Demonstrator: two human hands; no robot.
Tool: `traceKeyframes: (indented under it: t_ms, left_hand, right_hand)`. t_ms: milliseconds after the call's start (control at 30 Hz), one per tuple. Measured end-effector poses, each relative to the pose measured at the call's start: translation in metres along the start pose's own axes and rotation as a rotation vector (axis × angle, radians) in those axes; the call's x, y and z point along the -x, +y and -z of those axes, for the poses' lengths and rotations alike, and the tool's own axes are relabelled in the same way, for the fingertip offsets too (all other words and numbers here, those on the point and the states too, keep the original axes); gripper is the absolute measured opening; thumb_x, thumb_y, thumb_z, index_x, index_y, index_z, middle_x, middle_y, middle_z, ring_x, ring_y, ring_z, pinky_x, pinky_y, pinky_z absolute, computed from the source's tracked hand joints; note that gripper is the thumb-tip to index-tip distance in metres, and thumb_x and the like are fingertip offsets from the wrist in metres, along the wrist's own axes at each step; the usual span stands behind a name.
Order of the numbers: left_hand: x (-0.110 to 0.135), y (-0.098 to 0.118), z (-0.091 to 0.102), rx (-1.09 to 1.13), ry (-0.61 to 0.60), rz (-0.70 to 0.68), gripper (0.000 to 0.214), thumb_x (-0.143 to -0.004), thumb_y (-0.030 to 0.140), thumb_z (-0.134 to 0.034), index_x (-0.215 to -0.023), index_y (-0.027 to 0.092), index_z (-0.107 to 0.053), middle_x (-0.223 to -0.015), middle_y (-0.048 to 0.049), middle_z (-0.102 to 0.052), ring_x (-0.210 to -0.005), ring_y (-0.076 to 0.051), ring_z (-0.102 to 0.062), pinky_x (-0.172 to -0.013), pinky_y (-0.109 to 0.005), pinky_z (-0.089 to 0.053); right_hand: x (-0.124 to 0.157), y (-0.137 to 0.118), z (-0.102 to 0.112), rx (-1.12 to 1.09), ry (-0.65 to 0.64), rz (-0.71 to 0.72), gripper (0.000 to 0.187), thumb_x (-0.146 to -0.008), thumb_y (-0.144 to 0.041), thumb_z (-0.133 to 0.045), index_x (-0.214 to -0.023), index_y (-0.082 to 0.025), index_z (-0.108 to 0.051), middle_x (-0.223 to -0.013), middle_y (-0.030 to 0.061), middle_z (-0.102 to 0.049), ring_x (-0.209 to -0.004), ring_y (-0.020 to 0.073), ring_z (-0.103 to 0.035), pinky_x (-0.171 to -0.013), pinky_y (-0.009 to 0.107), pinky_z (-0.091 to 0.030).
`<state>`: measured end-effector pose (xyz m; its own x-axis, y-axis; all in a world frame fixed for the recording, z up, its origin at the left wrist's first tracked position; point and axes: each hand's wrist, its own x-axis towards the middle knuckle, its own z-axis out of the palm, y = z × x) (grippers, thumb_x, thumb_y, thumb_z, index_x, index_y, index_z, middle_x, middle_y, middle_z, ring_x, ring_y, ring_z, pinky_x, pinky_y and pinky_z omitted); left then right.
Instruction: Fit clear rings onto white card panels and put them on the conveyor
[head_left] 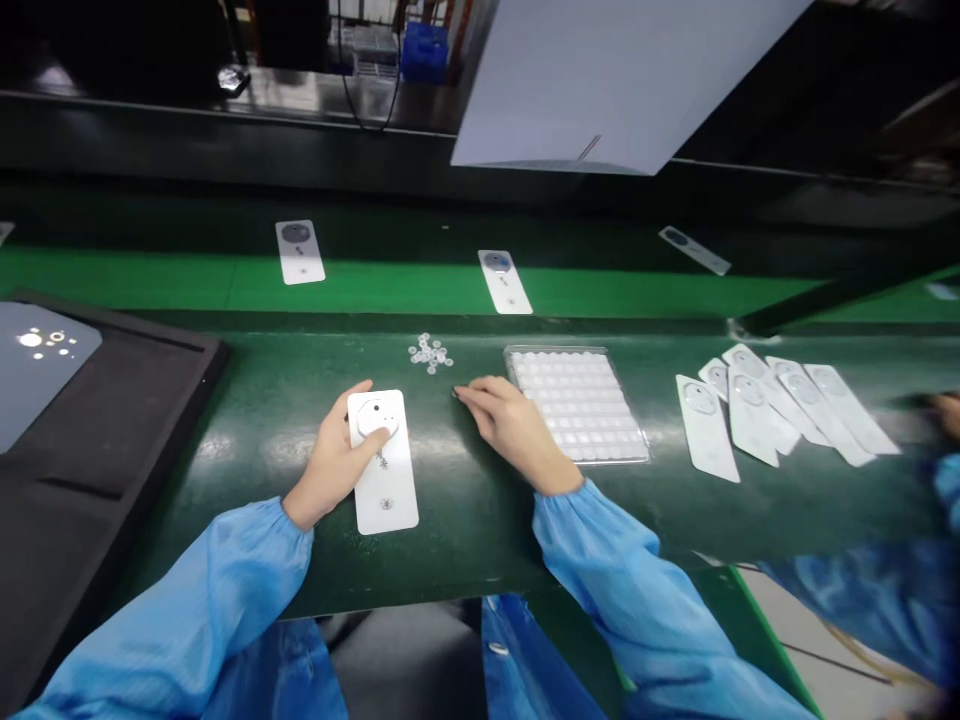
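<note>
Blue sleeves (187, 610) reaching over table (465, 540); left hand (330, 462) pinching white card (386, 500) between fingers; right hand (517, 430) lying open, empty, near loose discs (430, 353); careless knock risking scatter.

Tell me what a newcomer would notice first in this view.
The two hands on the green bench stand out first: the left hand holds a white card strip near the middle, while the right hand rests just left of a clear tray of white discs. Further right lies a loose fan of similar white strips.
</note>
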<state>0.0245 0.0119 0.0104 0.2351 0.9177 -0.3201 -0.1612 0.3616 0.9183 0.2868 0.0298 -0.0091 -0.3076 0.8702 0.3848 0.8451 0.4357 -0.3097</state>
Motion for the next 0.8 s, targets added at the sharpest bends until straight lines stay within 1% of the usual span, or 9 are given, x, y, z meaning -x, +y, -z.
traceKeyframes:
  t_ms: [133,267,400,467,500,567,667,733,800]
  left_hand:
    - [0.000,-0.001,0.000,-0.013,-0.004,0.015,0.097,-0.080,0.028,-0.078,-0.160,0.022,-0.024,-0.089,-0.0052,-0.077,-0.070,-0.022,-0.074,-0.062,-0.031,-0.060]
    - [0.001,-0.002,-0.001,-0.020,-0.004,-0.008,0.098,-0.081,0.029,-0.078,-0.161,0.023,-0.022,-0.091,-0.0067,-0.077,-0.073,-0.024,-0.075,-0.066,-0.035,-0.062]
    - [0.005,-0.001,-0.002,-0.093,-0.027,-0.066,0.109,-0.085,0.029,-0.076,-0.165,0.030,-0.002,-0.090,-0.0052,-0.075,-0.070,-0.024,-0.074,-0.064,-0.037,-0.063]
    - [0.007,-0.002,-0.003,-0.130,-0.041,-0.105,0.108,-0.087,0.030,-0.075,-0.165,0.033,-0.001,-0.094,-0.0056,-0.075,-0.072,-0.024,-0.075,-0.065,-0.036,-0.063]
    - [0.007,-0.002,-0.003,-0.150,-0.043,-0.122,0.102,-0.087,0.030,-0.075,-0.165,0.033,-0.008,-0.097,-0.0065,-0.076,-0.076,-0.025,-0.076,-0.067,-0.036,-0.063]
    - [0.007,-0.002,-0.004,-0.211,-0.050,-0.156,0.078,-0.087,0.031,-0.074,-0.157,0.028,-0.039,-0.106,-0.0091,-0.076,-0.091,-0.028,-0.076,-0.077,-0.038,-0.063]
    - [0.009,-0.001,-0.006,-0.395,-0.084,-0.265,0.030,-0.088,0.029,-0.071,-0.117,0.021,-0.076,-0.114,-0.0097,-0.076,-0.109,-0.030,-0.071,-0.097,-0.041,-0.057]
    - [0.012,0.001,-0.007,-0.516,-0.141,-0.362,0.020,-0.090,0.028,-0.070,-0.106,0.023,-0.081,-0.114,-0.0080,-0.077,-0.108,-0.028,-0.071,-0.100,-0.040,-0.054]
    - [0.016,0.002,-0.008,-0.568,-0.213,-0.434,0.023,-0.088,0.029,-0.075,-0.110,0.025,-0.082,-0.114,-0.0072,-0.078,-0.103,-0.027,-0.072,-0.096,-0.038,-0.055]
  right_hand:
    - [0.071,-0.046,0.022,0.163,-0.129,0.112,0.032,-0.106,-0.026,-0.049,-0.126,-0.012,-0.070,-0.110,0.0172,-0.071,-0.090,0.0268,-0.066,-0.076,0.040,-0.057]
    - [0.133,-0.091,0.036,0.097,-0.206,0.191,0.052,-0.104,-0.046,-0.054,-0.135,-0.004,-0.061,-0.105,0.0182,-0.071,-0.085,0.0252,-0.066,-0.072,0.038,-0.057]
    - [0.163,-0.102,0.033,-0.066,-0.078,0.313,0.035,-0.100,-0.017,-0.064,-0.134,-0.008,-0.060,-0.083,0.0052,-0.071,-0.069,0.0155,-0.063,-0.060,0.030,-0.049]
    - [0.164,-0.102,0.032,-0.203,-0.032,0.287,0.030,-0.098,-0.009,-0.062,-0.127,-0.012,-0.065,-0.079,0.0025,-0.070,-0.064,0.0134,-0.061,-0.055,0.028,-0.045]
    - [0.160,-0.101,0.032,-0.303,-0.044,0.220,0.023,-0.099,-0.011,-0.061,-0.121,-0.015,-0.068,-0.078,0.0029,-0.070,-0.064,0.0135,-0.061,-0.056,0.028,-0.046]
    - [0.144,-0.100,0.036,-0.526,-0.114,-0.010,0.015,-0.102,-0.020,-0.059,-0.101,-0.019,-0.073,-0.078,0.0046,-0.071,-0.065,0.0143,-0.062,-0.057,0.028,-0.048]
    - [0.104,-0.094,0.046,-0.767,-0.233,-0.352,0.030,-0.101,-0.037,-0.062,-0.078,-0.019,-0.071,-0.075,0.0052,-0.069,-0.062,0.0139,-0.059,-0.054,0.027,-0.045]
    - [0.073,-0.087,0.052,-0.846,-0.318,-0.482,0.036,-0.096,-0.048,-0.067,-0.076,-0.018,-0.071,-0.069,0.0031,-0.066,-0.057,0.0126,-0.054,-0.052,0.026,-0.042]
    - [0.047,-0.079,0.055,-0.914,-0.427,-0.538,0.041,-0.090,-0.056,-0.071,-0.078,-0.017,-0.071,-0.062,-0.0001,-0.061,-0.054,0.0118,-0.051,-0.051,0.025,-0.040]
